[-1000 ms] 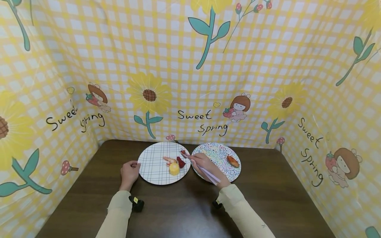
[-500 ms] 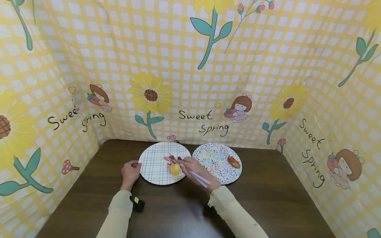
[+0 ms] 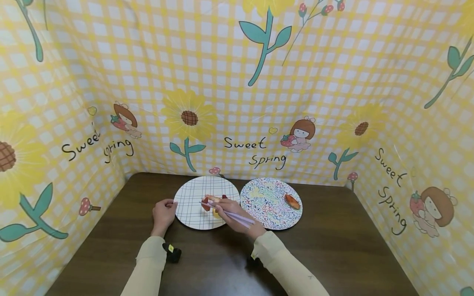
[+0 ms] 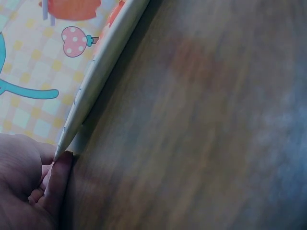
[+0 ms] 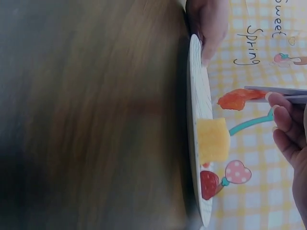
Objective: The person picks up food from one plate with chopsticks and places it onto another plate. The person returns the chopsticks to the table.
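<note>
My left hand [image 3: 164, 213] pinches the left rim of a white plate with dark grid lines [image 3: 189, 207]; the left wrist view shows the plate's edge [image 4: 88, 91] between thumb and finger. My right hand [image 3: 235, 214] holds lilac chopsticks [image 3: 242, 220]. Their tips grip a glossy red-orange piece of food [image 5: 235, 99], raised over the grid plate. Lower on that plate are a yellow block [image 5: 213, 140] and a dark red piece [image 5: 209, 184]. A shrimp [image 3: 212, 198] shows behind the chopsticks, partly covered.
Right beside the grid plate lies a speckled multicoloured plate [image 3: 264, 205], with a browned orange-red piece of food [image 3: 292, 201] near its right rim. Both plates are at the back of a dark wooden table [image 3: 326, 246], close to a yellow checked cloth [image 3: 207, 156].
My right hand has moved left across the grid plate, carrying the red-orange piece in the chopsticks from its right rim to near its middle. My left hand stays at the rim.
</note>
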`<action>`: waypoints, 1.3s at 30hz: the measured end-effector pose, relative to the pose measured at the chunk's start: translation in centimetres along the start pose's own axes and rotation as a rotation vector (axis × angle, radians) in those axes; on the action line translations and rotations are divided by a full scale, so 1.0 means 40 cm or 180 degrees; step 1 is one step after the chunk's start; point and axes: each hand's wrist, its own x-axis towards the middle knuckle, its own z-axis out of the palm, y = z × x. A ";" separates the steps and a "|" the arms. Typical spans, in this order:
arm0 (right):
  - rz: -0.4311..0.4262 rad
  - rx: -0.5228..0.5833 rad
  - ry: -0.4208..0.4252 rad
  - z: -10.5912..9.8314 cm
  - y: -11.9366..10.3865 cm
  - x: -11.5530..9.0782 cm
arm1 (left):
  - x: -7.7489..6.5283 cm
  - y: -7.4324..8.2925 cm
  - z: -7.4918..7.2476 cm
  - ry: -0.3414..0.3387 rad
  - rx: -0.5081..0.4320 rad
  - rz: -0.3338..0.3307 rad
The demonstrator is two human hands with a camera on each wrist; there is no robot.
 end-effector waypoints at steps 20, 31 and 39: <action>0.0647 0.1076 -0.0085 0.064 0.041 0.045 | -0.006 0.012 -0.008 -0.0069 -0.0039 -0.0050; 0.0668 0.0661 -0.0067 0.058 0.038 0.062 | -0.004 0.012 -0.006 -0.0037 -0.0026 -0.0030; 0.0684 0.0456 -0.0193 0.054 0.044 0.061 | -0.004 0.010 -0.008 -0.0044 -0.0029 -0.0038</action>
